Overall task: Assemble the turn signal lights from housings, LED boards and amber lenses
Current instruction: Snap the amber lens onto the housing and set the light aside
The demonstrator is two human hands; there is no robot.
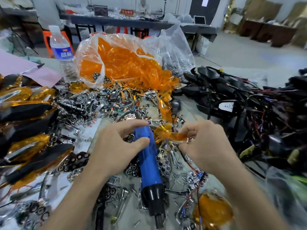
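Head view of the workbench. The left hand curls thumb and fingers round the upper body of a blue electric screwdriver, whose black end points toward the viewer. The right hand pinches an amber lens just beside the tool, above scattered chrome parts. Behind lies an open bag of amber lenses; at right — a tangle of wired black housings; at left — assembled lights.
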